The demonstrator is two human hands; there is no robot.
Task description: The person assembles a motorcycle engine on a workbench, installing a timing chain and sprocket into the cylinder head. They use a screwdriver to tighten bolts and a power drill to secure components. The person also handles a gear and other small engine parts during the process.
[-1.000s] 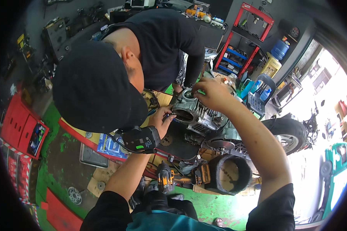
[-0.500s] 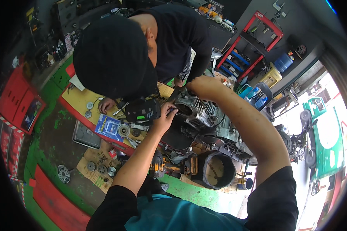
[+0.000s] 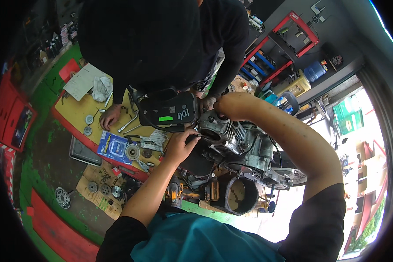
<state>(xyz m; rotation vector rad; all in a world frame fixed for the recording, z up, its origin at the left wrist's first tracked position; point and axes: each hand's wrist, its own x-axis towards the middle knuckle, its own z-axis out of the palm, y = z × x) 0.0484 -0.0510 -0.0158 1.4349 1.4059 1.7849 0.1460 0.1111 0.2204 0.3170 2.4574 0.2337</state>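
A grey motorcycle engine [image 3: 242, 142] with a finned cylinder sits at the centre. My left hand [image 3: 182, 145] reaches to the cylinder's open mouth, its fingertips pinched together at the rim; what they pinch is too small to tell. My right forearm arcs over the engine from the right, and my right hand [image 3: 220, 106] bends down behind the cylinder top with its fingers hidden. A co-worker in a black cap [image 3: 139, 41] leans in from above, one hand [image 3: 109, 118] on the yellow mat [image 3: 74, 109], the other hand [image 3: 206, 103] beside my right wrist.
Wrenches [image 3: 129, 124], a blue package [image 3: 113, 146] and round parts lie on the mat. Gears [image 3: 105, 190] sit on cardboard, with a toothed disc [image 3: 62, 197] on the floor. A yellow-black drill [image 3: 174, 194] and a round black cover [image 3: 238, 194] lie below the engine. Red shelving [image 3: 284, 48] stands behind.
The view has swung lower and nearer, so the co-worker's cap now fills the top. My left hand stays at the cylinder mouth and my right hand stays over the cylinder top.
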